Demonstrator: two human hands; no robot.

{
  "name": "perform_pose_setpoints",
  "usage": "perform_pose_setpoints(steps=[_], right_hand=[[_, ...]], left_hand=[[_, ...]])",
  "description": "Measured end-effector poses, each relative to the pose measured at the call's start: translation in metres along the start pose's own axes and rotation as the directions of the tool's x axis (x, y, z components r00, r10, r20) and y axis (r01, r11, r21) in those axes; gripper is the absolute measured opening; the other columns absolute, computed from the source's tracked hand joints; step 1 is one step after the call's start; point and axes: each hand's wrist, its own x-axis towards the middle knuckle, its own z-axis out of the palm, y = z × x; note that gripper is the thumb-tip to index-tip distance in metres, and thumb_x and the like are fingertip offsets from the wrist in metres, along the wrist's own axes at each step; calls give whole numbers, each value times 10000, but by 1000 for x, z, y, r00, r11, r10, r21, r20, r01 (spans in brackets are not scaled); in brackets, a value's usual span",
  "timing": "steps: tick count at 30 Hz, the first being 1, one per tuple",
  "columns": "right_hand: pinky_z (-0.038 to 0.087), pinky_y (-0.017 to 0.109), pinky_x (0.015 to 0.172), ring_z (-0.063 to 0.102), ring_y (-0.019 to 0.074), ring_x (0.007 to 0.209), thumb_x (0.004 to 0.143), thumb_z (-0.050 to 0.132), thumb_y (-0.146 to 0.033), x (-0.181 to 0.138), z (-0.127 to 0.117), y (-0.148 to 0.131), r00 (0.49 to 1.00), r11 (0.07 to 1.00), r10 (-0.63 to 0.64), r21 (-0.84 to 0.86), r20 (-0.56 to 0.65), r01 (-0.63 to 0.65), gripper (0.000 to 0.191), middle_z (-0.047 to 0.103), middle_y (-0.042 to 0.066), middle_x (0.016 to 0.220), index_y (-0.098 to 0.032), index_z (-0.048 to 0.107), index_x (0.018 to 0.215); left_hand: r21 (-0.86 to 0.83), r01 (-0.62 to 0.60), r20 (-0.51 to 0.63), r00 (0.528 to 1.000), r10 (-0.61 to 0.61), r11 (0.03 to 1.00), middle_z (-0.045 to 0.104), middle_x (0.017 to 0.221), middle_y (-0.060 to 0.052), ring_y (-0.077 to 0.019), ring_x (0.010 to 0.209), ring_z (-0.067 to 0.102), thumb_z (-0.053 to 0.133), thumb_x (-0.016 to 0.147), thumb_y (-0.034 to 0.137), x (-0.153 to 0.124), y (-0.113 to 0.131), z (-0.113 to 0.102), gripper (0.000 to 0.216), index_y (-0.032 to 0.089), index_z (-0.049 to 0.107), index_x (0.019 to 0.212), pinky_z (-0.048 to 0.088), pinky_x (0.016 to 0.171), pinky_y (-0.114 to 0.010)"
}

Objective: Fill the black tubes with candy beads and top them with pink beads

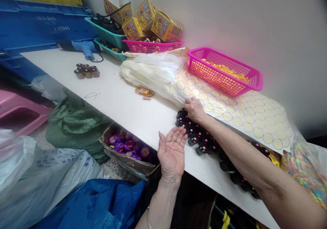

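Observation:
My left hand [172,150] is held palm up in front of the table's edge, its fingers stretched out. A small round pink piece [173,148] lies loose on the palm. Beyond it, my right hand [195,110] is bent down over the far left end of a group of small black cups [193,139], fingertips drawn together. What those fingers pinch, if anything, is hidden. Several cups show pink pieces inside, and a few show yellow or green bits too. My right forearm covers part of the group.
Round-sticker sheets [237,121] lie behind the cups, under a pink basket [224,71] of yellow pieces. A clear plastic bag [153,74], small brown packets [144,92], capped jars [87,71] and a blue heat gun [85,47] are farther left. Below stands a carton [127,164] of purple-wrapped items.

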Motion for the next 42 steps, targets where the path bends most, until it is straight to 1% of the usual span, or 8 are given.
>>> perform_pose_setpoints(steps=[7, 14, 19, 22, 29, 34, 38, 42], right_hand=[[295, 343, 699, 425, 228, 902, 826, 469, -147, 7, 3, 1, 998, 996, 38, 76, 50, -42, 219, 606, 83, 938, -170, 644, 695], [340, 309, 727, 481, 199, 860, 817, 472, -102, 3, 4, 7, 999, 976, 49, 210, 21, -53, 253, 619, 85, 893, -157, 612, 614], [381, 300, 736, 514, 196, 864, 809, 488, -125, -3, 5, 15, 993, 943, 34, 333, -114, 6, 225, 616, 77, 876, -171, 649, 658], [405, 310, 753, 525, 199, 861, 804, 492, -146, -10, 4, 19, 977, 918, 74, 397, -198, 11, 212, 620, 74, 862, -186, 677, 708], [432, 309, 743, 541, 174, 782, 719, 547, -114, -26, 1, 20, 944, 816, 201, 577, -261, -14, 149, 595, 39, 778, -197, 653, 654], [430, 293, 720, 541, 162, 773, 719, 557, -121, -32, -14, 9, 942, 787, 204, 617, -265, 3, 143, 566, 24, 757, -199, 628, 623], [441, 297, 723, 545, 156, 775, 795, 533, -163, -52, -37, -12, 956, 767, 176, 641, -236, 17, 154, 570, 35, 793, -192, 652, 701], [457, 300, 718, 546, 151, 788, 862, 514, -235, -84, -56, -46, 971, 709, -13, 682, -240, 178, 181, 583, 38, 831, -210, 676, 784]], left_hand=[[2, -1, -3, 1000, 1, 1000, 665, 1028, -195, -246, 980, 640, 431, 868, 548, 0, 0, 0, 547, 58, 663, 942, 472, 908, -370], [3, -8, -15, 1000, 8, 1000, 668, 1013, -194, -241, 974, 642, 430, 872, 539, 1, 0, 0, 534, 61, 662, 926, 473, 912, -368], [6, -14, -36, 999, 14, 1000, 668, 1011, -196, -241, 974, 645, 431, 868, 546, 1, 0, 0, 535, 64, 661, 911, 475, 912, -368], [8, -16, -41, 999, 16, 1000, 668, 1014, -195, -242, 984, 643, 417, 871, 553, 1, 0, 1, 542, 70, 660, 900, 480, 904, -365], [22, -28, -44, 999, 29, 999, 672, 998, -196, -242, 986, 645, 419, 872, 547, 2, -1, 2, 534, 69, 659, 889, 480, 909, -369], [26, -43, -35, 998, 44, 999, 675, 996, -193, -251, 1002, 640, 421, 859, 578, 3, -1, 0, 555, 77, 660, 879, 477, 919, -384], [29, -49, 15, 999, 49, 998, 669, 1028, -197, -259, 1035, 627, 407, 847, 616, 2, -1, 0, 603, 74, 661, 917, 471, 934, -390], [30, -30, 49, 998, 28, 999, 654, 1072, -213, -260, 1100, 596, 371, 846, 648, 0, -1, 3, 658, 66, 648, 977, 460, 956, -376]])
